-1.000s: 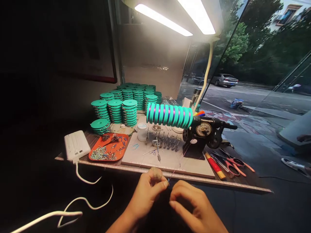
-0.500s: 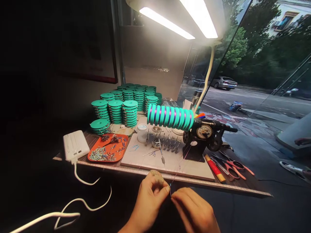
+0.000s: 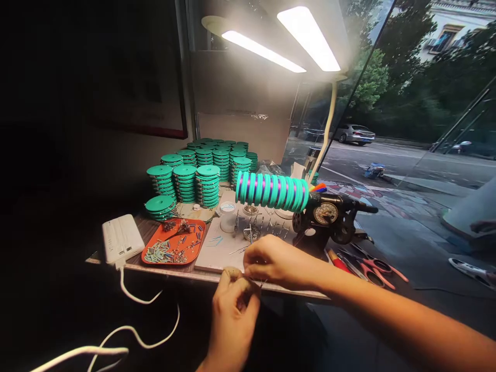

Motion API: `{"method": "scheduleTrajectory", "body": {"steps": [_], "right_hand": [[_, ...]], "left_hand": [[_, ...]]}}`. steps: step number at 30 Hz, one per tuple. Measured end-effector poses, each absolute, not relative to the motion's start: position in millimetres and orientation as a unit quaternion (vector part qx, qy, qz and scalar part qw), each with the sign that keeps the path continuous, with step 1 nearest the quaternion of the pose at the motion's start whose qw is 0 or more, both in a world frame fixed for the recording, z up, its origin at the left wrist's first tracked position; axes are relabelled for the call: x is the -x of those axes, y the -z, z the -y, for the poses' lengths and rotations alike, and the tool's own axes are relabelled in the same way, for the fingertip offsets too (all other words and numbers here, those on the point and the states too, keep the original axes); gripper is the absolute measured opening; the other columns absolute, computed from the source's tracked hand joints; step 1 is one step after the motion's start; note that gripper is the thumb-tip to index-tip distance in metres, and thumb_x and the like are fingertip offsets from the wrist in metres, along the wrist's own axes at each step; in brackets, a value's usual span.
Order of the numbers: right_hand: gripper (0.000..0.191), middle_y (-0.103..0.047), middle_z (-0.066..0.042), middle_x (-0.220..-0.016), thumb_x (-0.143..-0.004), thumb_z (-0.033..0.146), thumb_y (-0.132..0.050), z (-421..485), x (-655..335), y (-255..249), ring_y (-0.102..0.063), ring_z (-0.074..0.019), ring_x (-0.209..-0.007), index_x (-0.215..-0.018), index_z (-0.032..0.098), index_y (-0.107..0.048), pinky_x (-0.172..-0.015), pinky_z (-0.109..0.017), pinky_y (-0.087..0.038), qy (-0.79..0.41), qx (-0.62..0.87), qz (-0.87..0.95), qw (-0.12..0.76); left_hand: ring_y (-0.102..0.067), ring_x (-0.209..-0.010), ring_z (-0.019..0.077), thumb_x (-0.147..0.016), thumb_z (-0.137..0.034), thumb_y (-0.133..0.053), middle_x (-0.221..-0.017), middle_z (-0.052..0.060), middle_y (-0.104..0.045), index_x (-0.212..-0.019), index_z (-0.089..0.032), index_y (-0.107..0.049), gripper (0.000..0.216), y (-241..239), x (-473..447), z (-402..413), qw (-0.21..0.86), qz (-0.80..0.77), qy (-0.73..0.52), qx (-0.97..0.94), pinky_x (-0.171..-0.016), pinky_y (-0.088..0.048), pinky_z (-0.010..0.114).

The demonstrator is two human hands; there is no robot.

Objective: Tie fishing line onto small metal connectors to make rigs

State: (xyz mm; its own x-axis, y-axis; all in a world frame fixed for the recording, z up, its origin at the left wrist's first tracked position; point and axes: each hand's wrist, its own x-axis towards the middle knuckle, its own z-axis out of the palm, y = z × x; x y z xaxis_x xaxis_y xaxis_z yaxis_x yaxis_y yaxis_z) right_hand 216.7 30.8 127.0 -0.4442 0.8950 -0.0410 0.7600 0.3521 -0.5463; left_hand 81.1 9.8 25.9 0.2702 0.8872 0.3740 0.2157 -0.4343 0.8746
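In front of the table edge, my left hand (image 3: 235,307) is closed in a pinch, with a short bit of thin line (image 3: 264,283) showing beside its fingertips. My right hand (image 3: 265,258) reaches across just above it, over the front of the pale board (image 3: 211,258). Its fingers are bent together, and whatever is in them is hidden. Behind the hands, a row of turquoise foam spools (image 3: 271,191) wound with purple line sits on the shaft of a black winding machine (image 3: 327,214). Small metal fittings (image 3: 271,227) stand on the board.
An orange tray (image 3: 155,237) of small tubes and metal parts lies left, beside a white power bank (image 3: 122,237) with its cable. Stacks of green spools (image 3: 186,183) fill the back left. Scissors (image 3: 375,268) lie right. A lamp (image 3: 310,41) hangs overhead.
My right hand has moved left and forward, from beside my left hand to over the board's front. My left hand has shifted slightly left, still pinching.
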Motion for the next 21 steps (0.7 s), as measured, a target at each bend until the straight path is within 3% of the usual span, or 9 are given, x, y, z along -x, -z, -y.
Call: {"method": "scheduleTrajectory", "body": {"steps": [5, 9, 14, 17, 21], "right_hand": [[0.019, -0.056, -0.001, -0.068, -0.077, 0.031, -0.057, 19.6, -241.8, -77.6, -0.048, -0.0116, -0.063, -0.069, 0.014, -0.061, -0.058, -0.022, -0.037, -0.494, 0.453, 0.637, 0.379], [0.02, -0.059, -0.002, -0.068, -0.075, 0.034, -0.061, 49.8, -253.4, -35.7, -0.051, -0.0131, -0.065, -0.067, 0.016, -0.062, -0.063, -0.024, -0.039, -0.547, 0.443, 0.55, 0.449], [0.023, -0.061, -0.002, -0.067, -0.074, 0.038, -0.062, 52.8, -250.0, -15.4, -0.054, -0.0152, -0.067, -0.065, 0.017, -0.062, -0.067, -0.027, -0.041, -0.496, 0.47, 0.528, 0.505], [0.025, -0.061, -0.003, -0.066, -0.074, 0.04, -0.061, 53.4, -244.9, -13.1, -0.055, -0.0156, -0.066, -0.064, 0.017, -0.061, -0.065, -0.027, -0.042, -0.483, 0.478, 0.526, 0.511], [0.026, -0.061, -0.004, -0.064, -0.078, 0.038, -0.055, 59.9, -237.5, -25.6, -0.055, -0.0156, -0.063, -0.065, 0.016, -0.06, -0.062, -0.026, -0.042, -0.41, 0.491, 0.595, 0.487]], "left_hand": [[-0.044, -0.059, 0.0121, -0.067, -0.033, -0.064, -0.06, -0.001, -0.048, -0.059, -0.015, -0.055, 0.022, -24.6, -86.0, -13.4, 0.662, -0.364, -0.358, -0.548, -0.055, -0.035, 0.023], [-0.033, -0.045, 0.0063, -0.059, -0.028, -0.067, -0.052, -0.005, -0.044, -0.059, -0.014, -0.055, 0.018, -20.2, -91.8, -8.8, 0.755, -0.373, -0.272, -0.465, -0.043, -0.024, 0.02], [-0.022, -0.04, 0.0037, -0.059, -0.025, -0.066, -0.047, -0.008, -0.037, -0.058, -0.014, -0.054, 0.015, -18.6, -96.4, -8.2, 0.787, -0.36, -0.261, -0.428, -0.04, -0.016, 0.018], [-0.024, -0.04, 0.0043, -0.063, -0.027, -0.063, -0.048, -0.007, -0.039, -0.058, -0.015, -0.053, 0.016, -18.5, -96.7, -9.4, 0.772, -0.359, -0.263, -0.453, -0.04, -0.019, 0.018], [-0.041, -0.053, 0.0094, -0.069, -0.026, -0.061, -0.06, -0.002, -0.044, -0.059, -0.015, -0.056, 0.015, -22.1, -95.1, -7.1, 0.606, -0.375, -0.341, -0.613, -0.049, -0.034, 0.021]]}}
